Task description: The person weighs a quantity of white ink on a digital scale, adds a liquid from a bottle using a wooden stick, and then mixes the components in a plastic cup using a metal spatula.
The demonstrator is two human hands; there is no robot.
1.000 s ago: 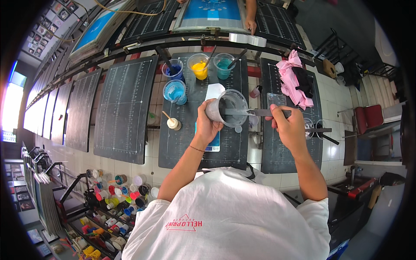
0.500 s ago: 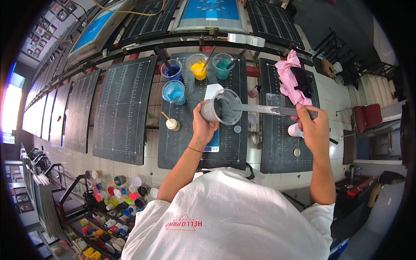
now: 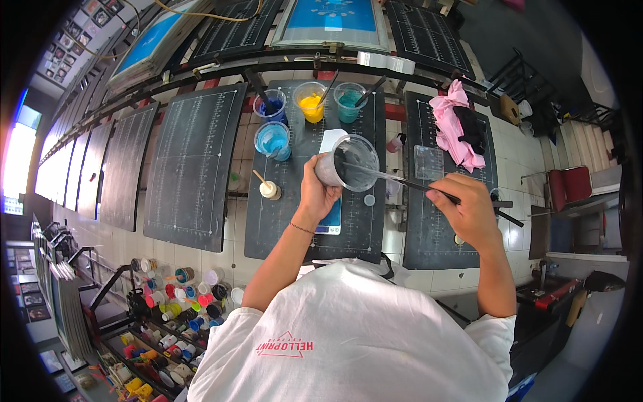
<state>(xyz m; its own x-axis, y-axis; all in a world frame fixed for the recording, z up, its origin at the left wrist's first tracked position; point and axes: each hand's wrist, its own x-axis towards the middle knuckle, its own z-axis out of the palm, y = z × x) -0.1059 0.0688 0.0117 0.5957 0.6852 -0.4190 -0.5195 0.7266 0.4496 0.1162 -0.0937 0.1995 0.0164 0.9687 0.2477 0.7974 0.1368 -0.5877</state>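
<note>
My left hand (image 3: 316,195) is wrapped round a clear plastic cup (image 3: 329,172), tilted so its mouth faces right. Grey, paste-like residue coats the cup's inside. My right hand (image 3: 473,209) grips the dark handle of a long, flat spatula (image 3: 416,185), whose grey-smeared blade reaches into the cup. Under the cup, a white and blue flat object (image 3: 328,226) lies on the black board, partly hidden by my left hand. To the left of that hand stands a small pot of cream-coloured stuff (image 3: 270,191) with a wooden stick in it.
Beyond my hands stand cups of dark blue (image 3: 270,107), light blue (image 3: 273,142), yellow (image 3: 310,102) and teal ink (image 3: 349,103), some with stirrers. Pink cloth (image 3: 454,127) lies on the right-hand board (image 3: 429,234). Several ink tubs (image 3: 175,308) crowd the lower left.
The spatula has turned from flat to nearly edge-on, its handle end now lower. My right hand has moved slightly down and rolled over, while my left hand keeps the cup in nearly the same place.
</note>
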